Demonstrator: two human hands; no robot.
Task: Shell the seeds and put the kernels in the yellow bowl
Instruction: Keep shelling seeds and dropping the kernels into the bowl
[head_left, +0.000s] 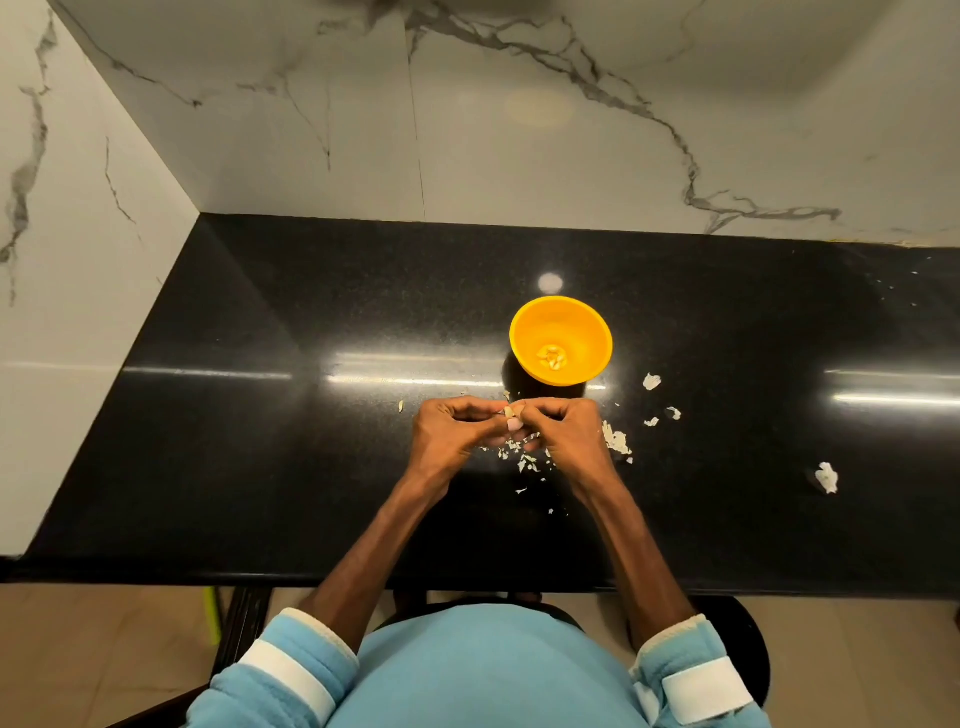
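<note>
Head view: hands curled, left hand (451, 432) and right hand (567, 431) pinch seemingly 1 seed (510, 413) near the yellow bowl (563, 321).

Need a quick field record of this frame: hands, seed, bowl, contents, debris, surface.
left hand: pinches the seed, fingers curled
right hand: pinches the same seed from the other side
yellow bowl: upright on the counter, just beyond the hands
kernels: small pile at the bowl's bottom
shell bits: scattered under and right of the hands
counter: black, glossy
</note>
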